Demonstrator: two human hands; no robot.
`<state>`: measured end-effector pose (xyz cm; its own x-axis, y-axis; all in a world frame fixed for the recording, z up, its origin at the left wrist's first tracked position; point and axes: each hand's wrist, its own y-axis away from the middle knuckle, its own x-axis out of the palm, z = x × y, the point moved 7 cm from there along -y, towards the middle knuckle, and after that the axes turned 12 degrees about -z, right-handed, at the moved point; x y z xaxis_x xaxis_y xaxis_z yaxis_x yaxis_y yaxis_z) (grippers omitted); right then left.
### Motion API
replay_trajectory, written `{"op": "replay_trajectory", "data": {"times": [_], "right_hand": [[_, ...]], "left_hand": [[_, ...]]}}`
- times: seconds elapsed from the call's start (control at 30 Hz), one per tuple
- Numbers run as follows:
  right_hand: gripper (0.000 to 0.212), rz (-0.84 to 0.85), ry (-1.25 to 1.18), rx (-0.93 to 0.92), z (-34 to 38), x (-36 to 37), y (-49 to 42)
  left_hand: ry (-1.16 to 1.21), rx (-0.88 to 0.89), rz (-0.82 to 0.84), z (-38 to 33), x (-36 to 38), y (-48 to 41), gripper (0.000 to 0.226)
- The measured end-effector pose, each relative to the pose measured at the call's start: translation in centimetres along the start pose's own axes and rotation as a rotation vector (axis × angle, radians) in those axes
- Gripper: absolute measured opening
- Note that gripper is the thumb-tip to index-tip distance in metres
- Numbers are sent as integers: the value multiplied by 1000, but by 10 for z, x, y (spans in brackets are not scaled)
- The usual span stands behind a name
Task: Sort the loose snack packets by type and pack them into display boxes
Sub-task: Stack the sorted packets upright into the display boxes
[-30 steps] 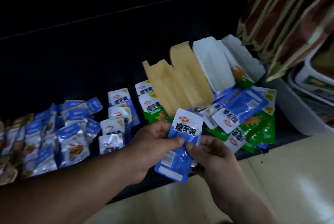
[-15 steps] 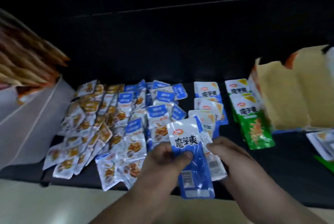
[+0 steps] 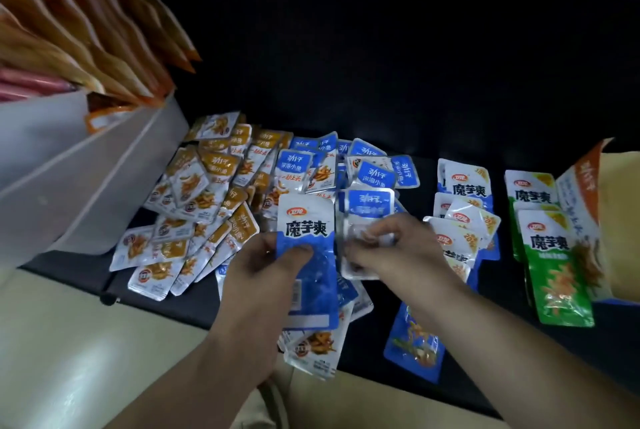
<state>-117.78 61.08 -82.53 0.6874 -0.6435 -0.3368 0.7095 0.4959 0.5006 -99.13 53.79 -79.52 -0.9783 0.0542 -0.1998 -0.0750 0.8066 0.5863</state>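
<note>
Left hand (image 3: 259, 272) grips a tall blue packet (image 3: 308, 276), fingers (image 3: 270, 245) curled round it; right hand (image 3: 398, 248) pinches a smaller blue packet (image 3: 369, 207) above piles (image 3: 214, 186) on a dark bench (image 3: 485, 317).

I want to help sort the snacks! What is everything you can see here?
orange fish packets: many, orange-gold, piled left of centre
blue fish packets: many, blue-white, piled in the middle
blue konjac packets: several, blue-white, stacked right of centre
green konjac packets: at least two, green, further right
display box: one, orange-tan, far right
bin: one, white, far left
bags: several, orange-brown, standing in the bin
surface: one, black, beneath everything
left hand: one, grips the held konjac packet, blue
right hand: one, pinches the held fish packet, blue
</note>
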Motion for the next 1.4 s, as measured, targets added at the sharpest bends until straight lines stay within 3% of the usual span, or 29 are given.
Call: {"op": "replay_trajectory", "data": {"times": [0.13, 0.2, 0.3, 0.37, 0.5, 0.6, 0.73, 0.87, 1.03, 1.1, 1.17, 1.23, 1.4], "right_hand": [[14, -65, 36, -84, 4, -7, 9], [14, -94, -11, -109, 2, -28, 24], [14, 21, -144, 10, -19, -46, 49], [12, 81, -105, 48, -37, -51, 60], [11, -29, -68, 79, -70, -77, 60], [7, -155, -136, 106, -88, -101, 55], [16, -297, -69, 102, -106, -129, 41], [28, -323, 98, -6, -110, -130, 33], [26, -300, -47, -186, -82, -137, 49], [28, -281, -61, -262, -66, -136, 58], [26, -209, -62, -274, -59, -129, 60], [17, -115, -88, -242, -60, -124, 59], [21, 52, -208, -179, -73, -115, 65]], "left_hand": [[-31, 12, 43, 5, 7, 3, 13], [-70, 34, 89, 8, 14, 5, 19], [-138, 53, 188, 17, 30, 14, 24], [-225, 66, 302, 29, 47, 30, 24], [-339, 51, 447, 55, 75, 58, 26], [-417, 169, 425, 58, 85, 61, 22], [-569, 474, 339, 55, 88, 57, 27], [-738, 624, 357, 70, 88, 54, 29], [-653, 838, 305, 56, 90, 70, 31], [-512, 743, 420, 48, 99, 85, 27], [-378, 451, 616, 48, 115, 104, 42], [-266, 190, 693, 51, 121, 108, 50], [-303, 238, 604, 58, 115, 92, 21]]}}
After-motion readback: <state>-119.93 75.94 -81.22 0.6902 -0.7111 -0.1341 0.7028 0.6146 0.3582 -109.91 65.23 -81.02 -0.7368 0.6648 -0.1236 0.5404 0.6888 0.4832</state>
